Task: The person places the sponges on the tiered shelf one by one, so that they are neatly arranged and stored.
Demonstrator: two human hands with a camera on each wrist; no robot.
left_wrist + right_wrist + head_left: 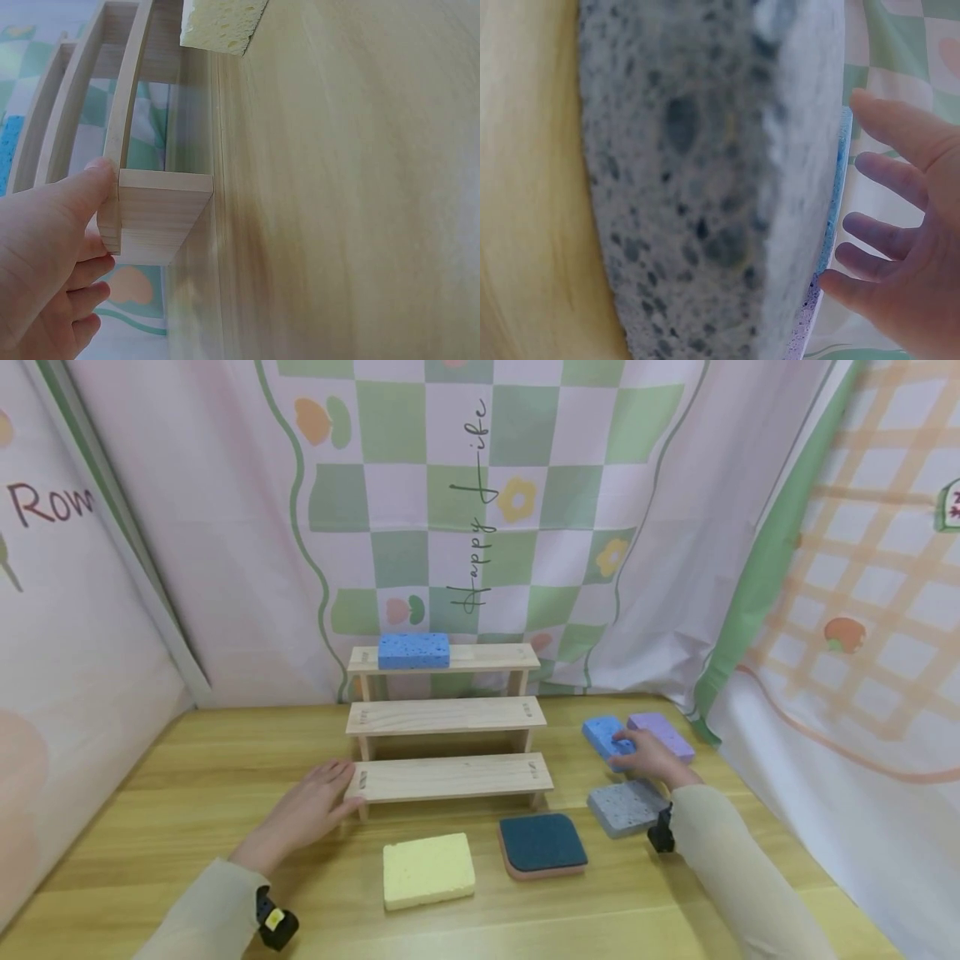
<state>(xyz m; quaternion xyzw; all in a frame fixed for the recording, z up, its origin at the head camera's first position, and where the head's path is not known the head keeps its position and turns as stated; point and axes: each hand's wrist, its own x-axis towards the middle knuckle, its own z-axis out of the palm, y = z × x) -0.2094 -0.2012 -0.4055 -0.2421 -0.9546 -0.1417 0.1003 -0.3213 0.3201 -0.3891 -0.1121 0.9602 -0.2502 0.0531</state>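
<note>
My left hand (pixel 307 806) holds the left end of the lowest step of a three-tier wooden stand (pixel 450 777). In the left wrist view its thumb lies on the front edge of the board, the fingers behind it. Over on the right, my right hand (pixel 651 757) reaches across a blue sponge (pixel 602 735), fingertips at its surface. The right wrist view shows those fingers spread and loosely bent. A purple sponge (pixel 660 735) lies beside the blue one, partly behind the hand. Nearer me, under the right wrist, is a grey speckled sponge (pixel 624 807).
Another blue sponge (pixel 414 651) sits on the stand's top tier, toward the left. In front of the stand, a yellow sponge (pixel 428 871) and a dark-topped pink sponge (pixel 542 845) lie on the wooden table (pixel 225 752). Printed curtains (pixel 225 568) enclose the back and sides.
</note>
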